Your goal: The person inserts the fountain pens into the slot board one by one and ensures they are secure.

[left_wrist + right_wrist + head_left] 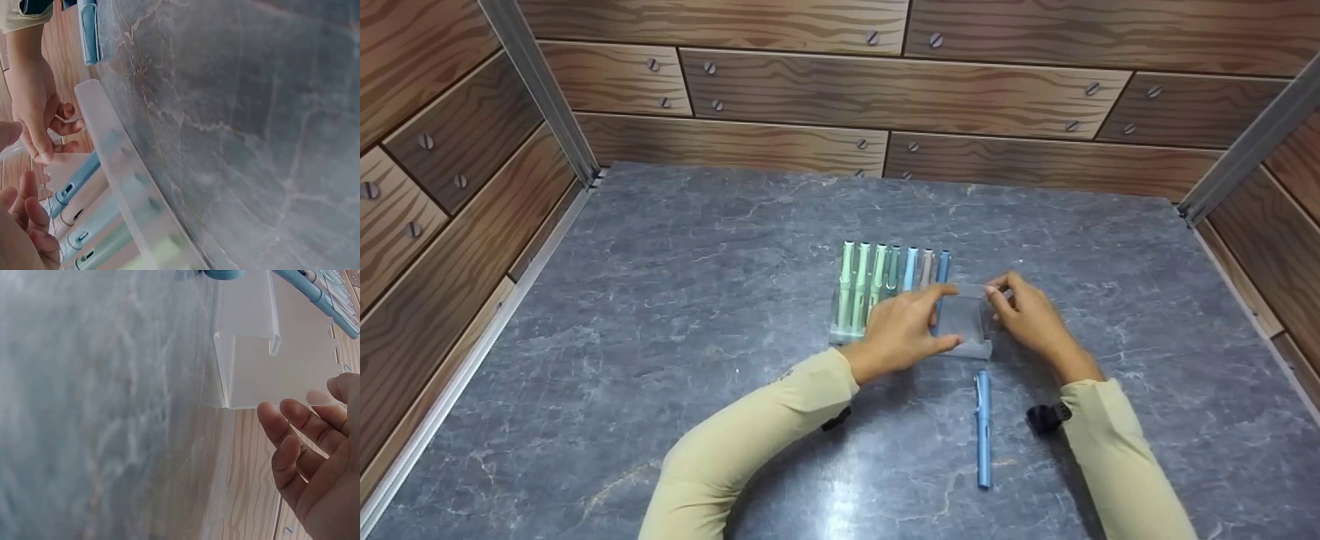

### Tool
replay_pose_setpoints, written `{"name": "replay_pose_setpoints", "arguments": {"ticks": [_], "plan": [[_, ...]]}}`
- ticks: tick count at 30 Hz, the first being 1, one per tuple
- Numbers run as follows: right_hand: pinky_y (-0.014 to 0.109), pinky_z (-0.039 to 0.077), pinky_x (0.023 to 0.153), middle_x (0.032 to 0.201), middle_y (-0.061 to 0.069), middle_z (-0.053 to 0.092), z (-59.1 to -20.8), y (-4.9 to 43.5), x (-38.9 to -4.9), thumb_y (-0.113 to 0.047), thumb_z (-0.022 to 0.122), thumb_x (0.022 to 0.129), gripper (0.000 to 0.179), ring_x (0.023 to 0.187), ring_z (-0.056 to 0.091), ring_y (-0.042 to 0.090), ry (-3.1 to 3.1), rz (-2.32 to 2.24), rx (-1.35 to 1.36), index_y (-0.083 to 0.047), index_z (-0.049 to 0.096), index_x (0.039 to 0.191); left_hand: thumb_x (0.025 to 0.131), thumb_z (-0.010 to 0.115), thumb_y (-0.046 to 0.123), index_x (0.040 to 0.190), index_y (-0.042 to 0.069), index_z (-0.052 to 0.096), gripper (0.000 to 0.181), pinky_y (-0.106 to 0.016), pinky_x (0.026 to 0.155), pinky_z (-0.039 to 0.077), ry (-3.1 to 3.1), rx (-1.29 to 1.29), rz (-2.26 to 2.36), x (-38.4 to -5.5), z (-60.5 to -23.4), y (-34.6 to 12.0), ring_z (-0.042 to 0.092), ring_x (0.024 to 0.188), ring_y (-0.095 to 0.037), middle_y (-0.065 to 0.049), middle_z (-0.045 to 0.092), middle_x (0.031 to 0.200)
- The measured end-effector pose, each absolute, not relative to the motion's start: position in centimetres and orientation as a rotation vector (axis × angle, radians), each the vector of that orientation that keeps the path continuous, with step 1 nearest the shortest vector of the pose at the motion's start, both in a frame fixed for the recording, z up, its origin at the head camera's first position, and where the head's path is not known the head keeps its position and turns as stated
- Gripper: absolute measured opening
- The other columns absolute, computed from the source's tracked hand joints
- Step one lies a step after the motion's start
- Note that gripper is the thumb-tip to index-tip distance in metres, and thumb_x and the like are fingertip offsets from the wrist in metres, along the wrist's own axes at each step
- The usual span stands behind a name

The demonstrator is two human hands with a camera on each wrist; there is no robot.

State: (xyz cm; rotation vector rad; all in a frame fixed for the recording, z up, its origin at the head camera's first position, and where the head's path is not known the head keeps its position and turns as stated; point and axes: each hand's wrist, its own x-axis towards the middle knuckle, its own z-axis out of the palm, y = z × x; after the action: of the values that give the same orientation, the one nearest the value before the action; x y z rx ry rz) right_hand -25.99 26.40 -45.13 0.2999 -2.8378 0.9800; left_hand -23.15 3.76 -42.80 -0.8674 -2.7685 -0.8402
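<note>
A frosted clear pen stand (964, 319) holds a row of upright-leaning pens, light green (846, 281) at the left through teal, light blue and greyish to a darker blue pen (944, 264). Its right-hand part holds no pen. My left hand (904, 326) is over the stand's front, thumb and index finger spread apart, nothing gripped; in the left wrist view its fingers (36, 219) are loosely bent near the pens. My right hand (1027, 311) pinches the stand's right edge between thumb and fingertips; one finger shows through the panel (281, 377) in the right wrist view.
A capped blue pen (983, 431) lies on the grey marbled table (622, 375) in front of the stand, between the two forearms. Wood-patterned walls (810, 90) enclose the table at the back and sides, with metal posts (547, 90) at the corners.
</note>
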Motion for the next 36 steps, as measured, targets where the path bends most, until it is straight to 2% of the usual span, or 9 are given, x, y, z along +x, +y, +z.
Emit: {"name": "replay_pose_setpoints", "arguments": {"ticks": [14,26,36], "plan": [[0.028,0.045,0.061,0.091,0.018,0.065,-45.1,26.4,-25.9,-0.026,0.047,0.102,0.027,0.069,0.061,0.017,-2.854,0.989,0.292,-0.001,0.056,0.110,0.077,0.073,0.056,0.136,0.026,0.048,0.070,-0.015,0.048,0.038,-2.869,-0.999,-0.733,-21.8,-43.1,5.0,0.051,0.060,-0.002,0.012,0.065,0.084],[0.031,0.044,0.065,0.092,0.017,0.065,-45.1,26.5,-26.1,-0.026,0.047,0.102,0.027,0.070,0.060,0.014,-2.857,0.956,0.315,-0.002,0.057,0.111,0.075,0.074,0.057,0.134,0.028,0.049,0.071,-0.016,0.052,0.043,-3.013,-1.168,-0.775,-21.3,-44.0,5.8,0.055,0.069,0.000,0.010,0.067,0.092],[0.027,0.045,0.063,0.091,0.017,0.065,-45.2,26.4,-26.1,-0.023,0.048,0.101,0.026,0.069,0.060,0.013,-2.843,0.976,0.307,-0.001,0.057,0.110,0.074,0.075,0.055,0.134,0.031,0.050,0.069,-0.018,0.053,0.041,-3.091,-1.277,-0.630,-21.2,-44.6,6.2,0.055,0.066,0.000,0.017,0.061,0.077]]}}
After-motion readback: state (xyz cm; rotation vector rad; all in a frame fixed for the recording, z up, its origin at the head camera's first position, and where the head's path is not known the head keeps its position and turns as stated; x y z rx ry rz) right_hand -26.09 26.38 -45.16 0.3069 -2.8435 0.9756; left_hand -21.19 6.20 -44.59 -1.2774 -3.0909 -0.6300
